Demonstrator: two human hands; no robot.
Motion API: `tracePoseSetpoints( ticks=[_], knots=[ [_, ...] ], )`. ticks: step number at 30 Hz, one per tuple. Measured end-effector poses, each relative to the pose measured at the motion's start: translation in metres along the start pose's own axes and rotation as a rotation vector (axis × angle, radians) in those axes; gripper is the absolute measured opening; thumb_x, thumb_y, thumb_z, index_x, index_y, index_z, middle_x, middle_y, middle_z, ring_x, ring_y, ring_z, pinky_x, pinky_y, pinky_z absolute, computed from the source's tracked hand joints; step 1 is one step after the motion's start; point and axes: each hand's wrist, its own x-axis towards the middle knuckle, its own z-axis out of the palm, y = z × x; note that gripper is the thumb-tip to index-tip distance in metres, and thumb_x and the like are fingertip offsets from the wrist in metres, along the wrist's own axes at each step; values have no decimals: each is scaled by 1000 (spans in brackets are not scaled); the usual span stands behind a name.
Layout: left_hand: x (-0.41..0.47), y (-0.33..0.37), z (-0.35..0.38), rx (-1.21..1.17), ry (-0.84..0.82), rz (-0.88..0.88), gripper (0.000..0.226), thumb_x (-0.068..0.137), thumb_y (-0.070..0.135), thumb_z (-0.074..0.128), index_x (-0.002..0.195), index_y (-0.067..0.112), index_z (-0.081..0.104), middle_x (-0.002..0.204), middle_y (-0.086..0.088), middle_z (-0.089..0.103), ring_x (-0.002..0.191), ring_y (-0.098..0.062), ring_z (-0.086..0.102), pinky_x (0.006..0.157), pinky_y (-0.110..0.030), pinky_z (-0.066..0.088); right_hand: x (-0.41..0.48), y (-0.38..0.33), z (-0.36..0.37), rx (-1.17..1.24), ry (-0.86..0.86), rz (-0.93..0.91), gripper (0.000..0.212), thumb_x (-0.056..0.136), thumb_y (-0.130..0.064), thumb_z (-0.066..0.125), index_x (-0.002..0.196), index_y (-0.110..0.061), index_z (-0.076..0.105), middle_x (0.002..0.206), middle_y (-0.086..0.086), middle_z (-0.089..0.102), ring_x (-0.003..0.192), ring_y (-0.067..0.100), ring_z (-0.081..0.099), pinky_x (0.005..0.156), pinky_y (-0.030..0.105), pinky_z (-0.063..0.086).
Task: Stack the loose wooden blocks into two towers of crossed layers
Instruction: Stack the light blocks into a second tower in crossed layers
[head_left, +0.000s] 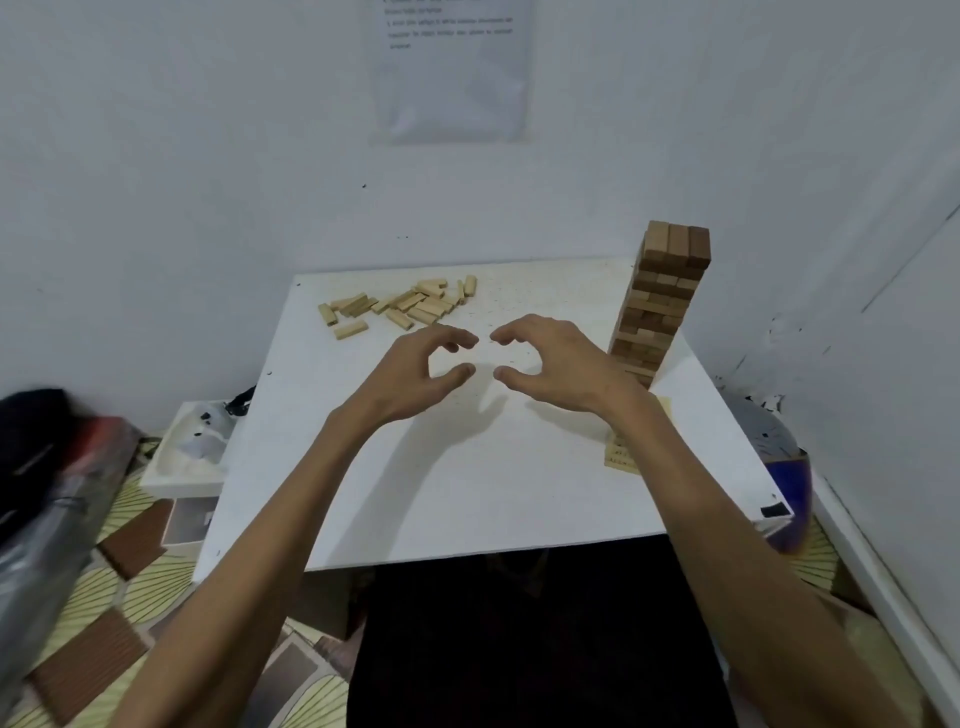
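A tall tower of crossed wooden blocks (660, 301) stands at the table's right edge. Several loose pale blocks (400, 306) lie in a scattered heap at the table's far left. Both hands hover over the middle of the white table (467, 493). My left hand (415, 374) and my right hand (550, 364) face each other with fingers and thumbs curved in C shapes, fingertips nearly meeting. Neither hand holds anything, and neither touches the blocks.
A yellowish paper note (623, 457) lies on the table near the tower's base, partly under my right forearm. White walls close in behind and on the right. A white box (182, 467) and bags (47, 493) sit on the floor at left.
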Motion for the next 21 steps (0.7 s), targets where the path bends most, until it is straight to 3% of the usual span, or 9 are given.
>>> tracePoseSetpoints(
  ticks=[3,9,13,17,21],
  knots=[
    [6,-22,-9,36,52,-61,39,95,28,69,132,22,61,123,13,67,113,-3,60,92,-19,42,28,-5,20,17,-12,5,42,94,-44,64,133,-29,59,133,-13,60,125,12,52,103,37,46],
    [32,-77,-16,179,107,-189,40,93,27,68,130,16,60,128,3,66,117,-16,60,96,-37,49,84,-5,54,-77,-48,44,36,100,-29,58,134,-20,60,140,-2,57,131,21,47,105,39,41],
    [51,-108,-15,241,162,-285,62,89,33,72,143,15,48,135,2,62,126,-25,55,103,-50,45,128,2,80,-75,15,68,38,98,-27,59,134,-15,60,135,3,61,125,26,52,101,44,46],
    [66,-134,-12,238,238,-381,91,83,38,79,155,12,29,142,0,56,138,-25,43,110,-49,35,169,6,108,-66,97,71,43,97,-22,61,138,-11,54,131,10,61,122,30,52,96,49,48],
    [76,-150,-7,227,288,-391,95,82,43,78,156,11,27,140,0,58,137,-24,44,112,-47,30,193,11,132,-151,121,54,50,97,-17,60,145,-11,47,132,11,60,123,32,49,93,48,45]
  ],
)
